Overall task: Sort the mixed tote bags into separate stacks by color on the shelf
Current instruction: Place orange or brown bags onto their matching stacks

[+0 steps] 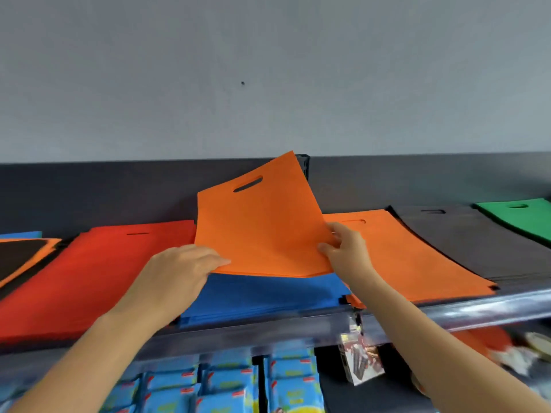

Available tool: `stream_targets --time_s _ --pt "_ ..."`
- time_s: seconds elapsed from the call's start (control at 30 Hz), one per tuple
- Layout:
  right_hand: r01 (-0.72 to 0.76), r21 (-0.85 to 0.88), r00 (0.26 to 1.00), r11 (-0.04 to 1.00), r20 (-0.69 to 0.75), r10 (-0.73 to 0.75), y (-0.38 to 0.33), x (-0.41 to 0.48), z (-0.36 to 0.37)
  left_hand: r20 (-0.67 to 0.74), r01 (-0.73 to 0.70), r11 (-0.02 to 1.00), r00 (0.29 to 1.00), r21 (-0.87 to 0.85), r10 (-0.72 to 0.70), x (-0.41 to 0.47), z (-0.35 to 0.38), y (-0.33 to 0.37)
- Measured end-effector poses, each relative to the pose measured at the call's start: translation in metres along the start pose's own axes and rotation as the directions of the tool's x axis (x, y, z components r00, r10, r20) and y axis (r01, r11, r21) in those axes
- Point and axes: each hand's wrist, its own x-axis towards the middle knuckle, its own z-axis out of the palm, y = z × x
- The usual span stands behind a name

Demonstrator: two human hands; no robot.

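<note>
Two hands on one orange tote bag [262, 231], raised off the shelf [477, 308] and tilted up toward the wall.

- Bag sits at centre frame, directly over the blue stack [262, 296]; its bottom edge hangs just above the blue, not resting on it as far as I can tell.
- Bag's long axis runs from the bottom edge up to the handle slot [248, 183], leaning toward 1 o'clock.
- Left hand [185, 263] grasps the bag's 7 o'clock corner, fingers laid over the top face; the thumb is hidden beneath.
- Right hand [346, 248] pinches the 3 o'clock edge, thumb on the near face and fingers curled behind.
- Both forearms come up from 6 o'clock, wrists roughly level, palms turned inward to the cloth.

Relation that matters: the orange stack [411, 260] lies at 3 o'clock of the held bag, just beside it, with the right hand in front of its near corner. That hand is the nearer one. The stack's long axis runs about 11 to 5 o'clock, so my reading is that the bag wants a short carry right and a small clockwise turn to square up.

Other piles:
- Red stack [104, 272] at 9 o'clock.
- Dark grey stack [477, 242] beyond the orange.
- Green bags [518, 216] at the far 3 o'clock end.
- Mixed pile [21, 254] of black and orange at the far 9 o'clock edge, unsorted by the look of it.
</note>
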Motion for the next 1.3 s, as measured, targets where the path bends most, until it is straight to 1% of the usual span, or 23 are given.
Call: stream_targets --time_s 0.13,0.37,0.4,0.47,0.5,0.57,0.6,0.63,0.67,0.73,0.8,0.9,0.97,1.1,1.2,1.3 --pt "-0.033 -0.055 0.998 0.998 -0.050 0.030 0.045 0.020 -0.072 -0.009 -0.036 0.998 0.999 -0.049 0.035 0.044 0.033 0.064" --pt "-0.083 -0.143 0.987 0.986 -0.150 0.061 0.104 0.037 -0.177 0.012 -0.019 0.989 1.000 -0.146 0.021 0.109 0.078 0.172" --pt "-0.098 -0.171 0.984 0.980 -0.161 0.071 0.111 0.039 -0.187 0.063 -0.008 0.985 0.998 -0.170 0.018 0.115 0.083 0.184" --pt "-0.143 -0.300 0.982 0.943 -0.161 0.097 0.124 0.041 -0.201 0.242 0.072 0.978 0.970 -0.198 -0.023 0.124 0.092 0.201" --pt "-0.160 -0.398 0.984 0.903 -0.138 0.114 0.131 0.042 -0.205 0.341 0.117 0.973 0.939 -0.200 -0.043 0.125 0.097 0.207" --pt "-0.137 -0.573 0.990 0.808 -0.058 0.126 0.141 0.042 -0.209 0.512 0.150 0.977 0.857 -0.153 -0.052 0.124 0.103 0.216" --pt "-0.108 -0.623 0.992 0.775 -0.023 0.120 0.145 0.041 -0.208 0.558 0.158 0.977 0.829 -0.144 -0.052 0.122 0.104 0.219" --pt "-0.082 -0.652 0.995 0.754 -0.004 0.104 0.147 0.042 -0.207 0.572 0.152 0.978 0.819 -0.141 -0.045 0.122 0.103 0.220" --pt "-0.063 -0.663 0.996 0.746 0.000 0.085 0.147 0.042 -0.205 0.578 0.142 0.980 0.815 -0.142 -0.035 0.121 0.101 0.221" --pt "-0.029 -0.640 0.999 0.768 -0.004 0.035 0.139 0.045 -0.196 0.560 0.122 0.979 0.828 -0.165 -0.009 0.119 0.094 0.221" --pt "0.030 -0.576 1.000 0.817 0.013 -0.027 0.124 0.046 -0.179 0.478 0.111 0.973 0.879 -0.200 -0.002 0.117 0.087 0.217" --pt "0.161 -0.486 0.987 0.859 0.085 -0.136 0.096 0.043 -0.145 0.357 0.150 0.962 0.932 -0.227 -0.061 0.103 0.073 0.200" --pt "0.235 -0.425 0.971 0.874 0.146 -0.190 0.075 0.035 -0.117 0.320 0.184 0.960 0.941 -0.209 -0.111 0.082 0.062 0.180" --pt "0.353 -0.308 0.918 0.884 0.297 -0.263 0.032 0.008 -0.050 0.261 0.286 0.953 0.932 -0.099 -0.252 0.015 0.036 0.122" --pt "0.446 -0.246 0.850 0.860 0.418 -0.321 -0.004 -0.015 0.011 0.245 0.388 0.922 0.894 -0.004 -0.375 -0.045 0.002 0.068" --pt "0.526 -0.194 0.782 0.828 0.492 -0.382 -0.045 -0.042 0.077 0.214 0.480 0.870 0.844 0.107 -0.492 -0.107 -0.037 0.009"
